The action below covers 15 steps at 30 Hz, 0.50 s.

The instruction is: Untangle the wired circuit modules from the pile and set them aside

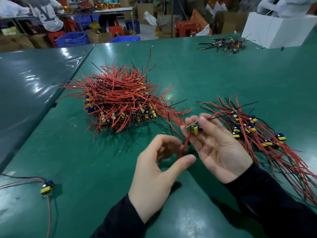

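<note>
Head view: a worker's right hand [217, 146] pinches one circuit module [194, 128] at its fingertips above the middle of the green table [197, 69], while the left hand [159, 167], fingers loosely curled, seems to draw its red wire [184, 146] free. Only a small group [257, 131] lies sorted toward the right edge; the big pile [118, 102] at centre looks barely reduced, so most work remains.

Bare green table [103, 169] lies before me; the tangled pile [118, 102] blocks ahead-left, the sorted modules [257, 133] crowd my right.
</note>
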Each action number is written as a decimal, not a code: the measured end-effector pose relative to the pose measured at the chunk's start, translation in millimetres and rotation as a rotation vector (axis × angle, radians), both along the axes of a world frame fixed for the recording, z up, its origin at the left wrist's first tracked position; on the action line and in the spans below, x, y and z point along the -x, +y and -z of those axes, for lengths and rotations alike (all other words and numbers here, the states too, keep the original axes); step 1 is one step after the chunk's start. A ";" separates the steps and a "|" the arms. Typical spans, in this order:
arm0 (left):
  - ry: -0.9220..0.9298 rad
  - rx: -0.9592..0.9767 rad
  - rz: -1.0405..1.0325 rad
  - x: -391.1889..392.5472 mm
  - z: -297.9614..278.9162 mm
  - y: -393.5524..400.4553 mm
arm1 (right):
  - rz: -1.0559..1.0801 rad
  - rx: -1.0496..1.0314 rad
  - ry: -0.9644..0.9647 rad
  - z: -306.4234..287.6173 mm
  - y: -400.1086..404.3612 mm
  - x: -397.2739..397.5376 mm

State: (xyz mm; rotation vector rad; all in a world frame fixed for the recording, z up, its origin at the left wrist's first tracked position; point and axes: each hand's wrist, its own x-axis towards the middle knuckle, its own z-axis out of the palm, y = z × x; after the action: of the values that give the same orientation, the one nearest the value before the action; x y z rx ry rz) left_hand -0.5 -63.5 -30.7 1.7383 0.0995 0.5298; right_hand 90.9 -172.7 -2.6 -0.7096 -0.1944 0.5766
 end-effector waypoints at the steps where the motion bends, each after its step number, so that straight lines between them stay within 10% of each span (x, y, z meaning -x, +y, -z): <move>1: 0.000 0.032 -0.009 0.1 -0.7 0.2 | -0.011 0.043 -0.037 1.7 0.9 1.9; 15: 0.189 0.405 0.094 0.5 -7.7 11.7 | -0.109 0.468 -0.363 6.0 -5.0 -8.4</move>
State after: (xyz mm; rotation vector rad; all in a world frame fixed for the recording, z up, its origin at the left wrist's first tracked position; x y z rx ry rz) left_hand -1.1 -51.9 -23.0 1.3846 0.2406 0.2529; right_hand 99.3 -177.7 -8.6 -1.2651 -0.4454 0.5999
